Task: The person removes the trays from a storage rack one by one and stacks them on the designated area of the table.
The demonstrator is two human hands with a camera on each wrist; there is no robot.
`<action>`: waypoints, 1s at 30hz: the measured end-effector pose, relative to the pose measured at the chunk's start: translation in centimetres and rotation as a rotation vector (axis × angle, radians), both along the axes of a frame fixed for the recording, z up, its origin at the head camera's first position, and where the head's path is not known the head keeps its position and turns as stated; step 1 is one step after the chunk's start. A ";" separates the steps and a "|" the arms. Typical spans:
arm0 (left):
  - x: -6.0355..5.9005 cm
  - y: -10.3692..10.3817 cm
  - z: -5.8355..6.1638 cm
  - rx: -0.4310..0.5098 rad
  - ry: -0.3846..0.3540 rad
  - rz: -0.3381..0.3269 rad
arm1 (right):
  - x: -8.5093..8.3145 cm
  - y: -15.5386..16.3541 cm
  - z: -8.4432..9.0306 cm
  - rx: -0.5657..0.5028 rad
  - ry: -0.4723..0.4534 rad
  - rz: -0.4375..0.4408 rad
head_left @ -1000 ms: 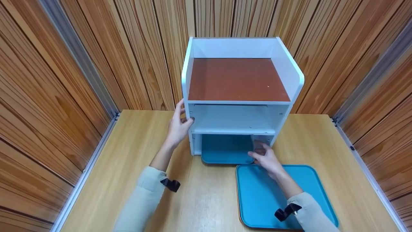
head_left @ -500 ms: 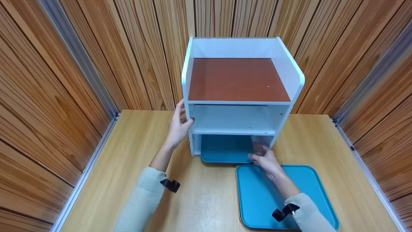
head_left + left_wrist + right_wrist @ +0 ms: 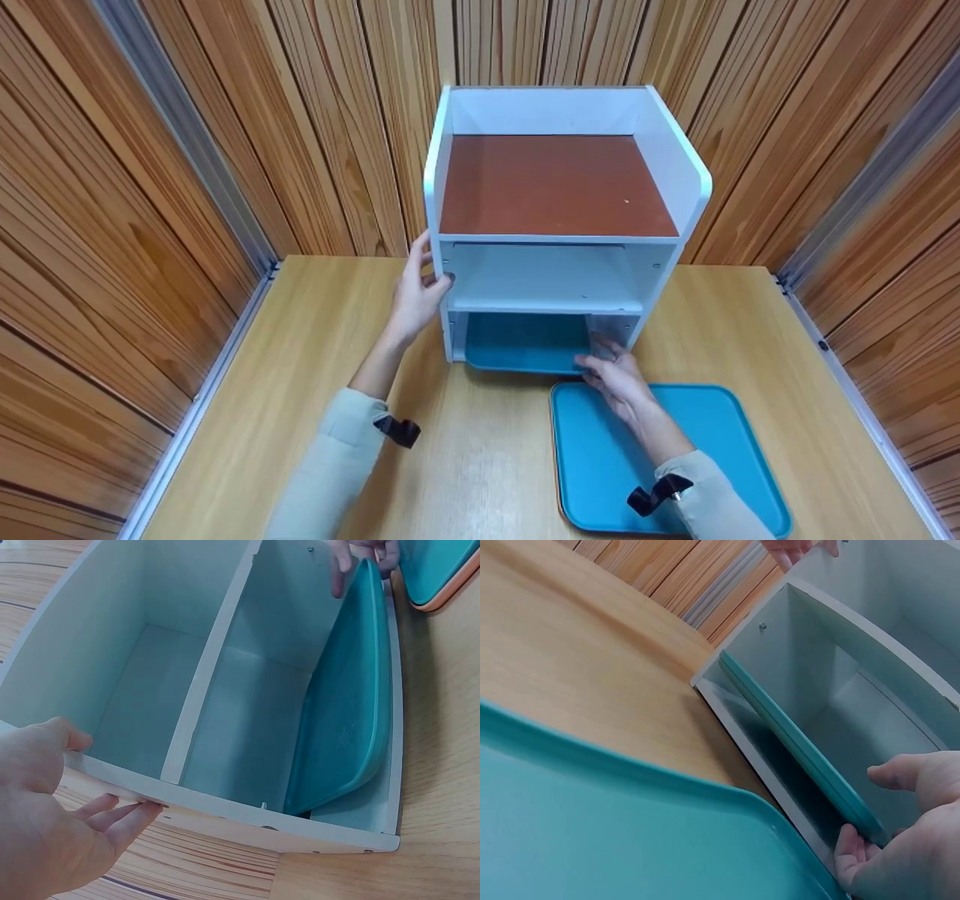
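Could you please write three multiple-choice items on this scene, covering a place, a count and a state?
1. Where is the teal plastic tray that the right hand grips?
A. top shelf
B. bottom compartment of the white wooden shelf unit
C. on the floor

2. How many teal trays show?
A. two
B. three
C. four

3. What does the left hand do?
A. hangs idle
B. holds the unit's left side panel
C. lifts a tray

Key: B, it sits under the lowest shelf; A, a second teal tray lies on the wooden table; B, the fingers wrap the panel's edge.

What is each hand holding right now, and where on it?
Right hand grips the teal tray by its near right corner. Left hand holds the white shelf unit at its front left edge.
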State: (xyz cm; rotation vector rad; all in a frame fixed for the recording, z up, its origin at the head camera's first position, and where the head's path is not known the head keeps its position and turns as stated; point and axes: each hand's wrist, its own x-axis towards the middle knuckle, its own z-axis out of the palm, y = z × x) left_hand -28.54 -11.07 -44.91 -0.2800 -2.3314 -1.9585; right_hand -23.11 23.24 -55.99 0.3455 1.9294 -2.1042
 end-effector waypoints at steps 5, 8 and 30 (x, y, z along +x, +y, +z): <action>0.0 0.0 -0.1 0.003 0.014 -0.004 | 0.1 -0.4 -0.3 -0.055 -0.010 -0.029; 0.1 0.0 0.0 0.001 0.021 -0.003 | 0.2 -0.8 -0.4 -0.106 -0.004 -0.054; 0.3 0.1 0.1 -0.005 0.025 0.002 | 2.0 -1.0 -1.3 -0.166 0.065 -0.197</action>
